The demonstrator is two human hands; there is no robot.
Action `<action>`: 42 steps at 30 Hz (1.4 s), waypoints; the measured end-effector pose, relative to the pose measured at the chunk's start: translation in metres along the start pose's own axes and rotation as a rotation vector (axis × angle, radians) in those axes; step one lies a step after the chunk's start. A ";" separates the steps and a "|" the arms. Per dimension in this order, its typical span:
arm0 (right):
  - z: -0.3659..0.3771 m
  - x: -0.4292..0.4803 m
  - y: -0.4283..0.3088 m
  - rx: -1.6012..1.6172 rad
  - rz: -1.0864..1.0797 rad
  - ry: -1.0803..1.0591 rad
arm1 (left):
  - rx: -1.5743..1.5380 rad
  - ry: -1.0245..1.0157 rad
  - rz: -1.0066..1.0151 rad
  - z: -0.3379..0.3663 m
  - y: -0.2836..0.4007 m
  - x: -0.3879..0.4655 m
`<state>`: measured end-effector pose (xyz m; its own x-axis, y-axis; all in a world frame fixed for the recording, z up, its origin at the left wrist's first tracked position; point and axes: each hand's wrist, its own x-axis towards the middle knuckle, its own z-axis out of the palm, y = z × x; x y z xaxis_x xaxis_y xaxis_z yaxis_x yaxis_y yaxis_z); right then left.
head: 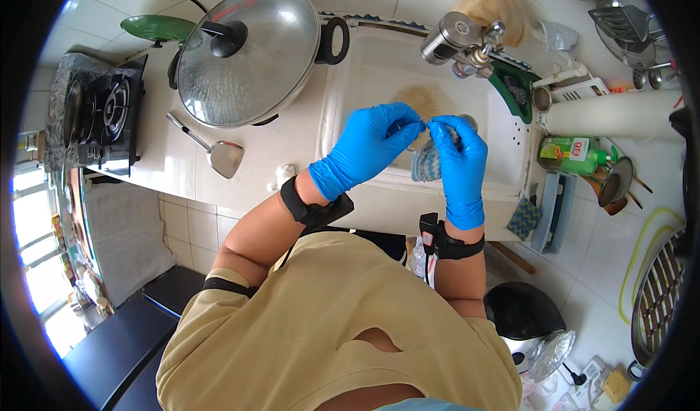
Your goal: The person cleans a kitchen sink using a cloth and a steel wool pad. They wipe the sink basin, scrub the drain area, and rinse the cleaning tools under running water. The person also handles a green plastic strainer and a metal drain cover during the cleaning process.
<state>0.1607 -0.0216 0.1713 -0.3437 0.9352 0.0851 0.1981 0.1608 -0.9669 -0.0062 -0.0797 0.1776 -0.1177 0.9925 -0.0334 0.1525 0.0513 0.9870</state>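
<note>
Both of my hands wear blue rubber gloves and meet fingertip to fingertip over the white sink (372,83). My left hand (369,145) pinches a thin pale strand at its fingertips; what the strand belongs to is too small to tell. My right hand (462,156) grips a blue-and-white striped cloth (425,164), which hangs down beside its fingers. Part of the cloth is hidden behind the right glove. Beneath the hands, a brownish patch (418,98) shows on the sink floor, and the drain (468,121) is partly covered by the right hand.
A large lidded pan (257,83) stands left of the sink, with a metal spatula (225,156) in front. A faucet (481,55) with a steel cylinder (454,33) rises behind the sink. Right are a green soap bottle (571,154) and a patterned sponge (524,218). A gas stove (115,104) stands far left.
</note>
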 end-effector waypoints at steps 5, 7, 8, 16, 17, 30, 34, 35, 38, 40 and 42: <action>-0.005 0.003 -0.005 0.185 0.170 -0.077 | -0.413 -0.182 -0.240 -0.004 -0.005 0.002; -0.006 0.004 -0.007 0.247 0.210 -0.107 | -0.490 -0.165 -0.294 -0.006 -0.005 0.003; -0.007 0.004 -0.007 0.282 0.224 -0.129 | -0.529 -0.157 -0.318 -0.006 -0.005 0.003; -0.015 0.005 -0.002 0.146 0.234 -0.209 | -0.452 -0.158 -0.258 -0.002 -0.008 0.004; -0.016 0.004 -0.002 0.191 0.277 -0.198 | -0.491 -0.144 -0.287 -0.002 -0.009 0.005; 0.001 -0.001 -0.003 -0.176 -0.351 -0.035 | -0.861 -0.152 -0.511 0.008 -0.016 0.002; 0.015 -0.004 0.004 -0.116 -0.304 0.003 | -0.748 -0.247 -0.438 0.005 -0.017 0.001; 0.017 -0.006 0.004 -0.147 -0.329 0.029 | -0.707 -0.252 -0.470 0.004 -0.017 0.001; 0.021 -0.012 0.000 -0.087 -0.289 0.126 | -0.661 -0.320 -0.402 0.003 -0.017 0.000; 0.020 -0.013 -0.006 0.157 -0.132 0.163 | -0.708 -0.373 -0.371 0.004 -0.017 0.001; 0.017 -0.012 -0.012 0.246 -0.101 0.214 | -0.783 -0.426 -0.322 0.006 -0.018 0.001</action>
<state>0.1473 -0.0402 0.1779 -0.1451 0.9676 0.2068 -0.0639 0.1994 -0.9778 -0.0034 -0.0791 0.1587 0.3525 0.9086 -0.2240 -0.5448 0.3938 0.7404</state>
